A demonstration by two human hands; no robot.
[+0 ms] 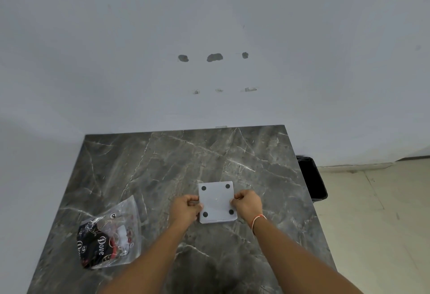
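Fingers (193,198) of the left hand (186,210) and right hand (247,204) curl round opposite edges of the black-dotted white square slab (217,201) at mid marble table (176,158). At eight o'clock, a clear plastic bag (132,219) holds a dark Dove-printed packet (93,247). At two o'clock stands a black bin (313,177).

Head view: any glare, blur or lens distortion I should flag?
Head view: light is soft and even, with only a dim shadow on the marble table under the forearms. Wide-angle splay makes the table edges lean outward. There is mild sheen on the clear plastic bag, print still readable. The white square plate, pinched by the left hand and right hand, is not blown out.
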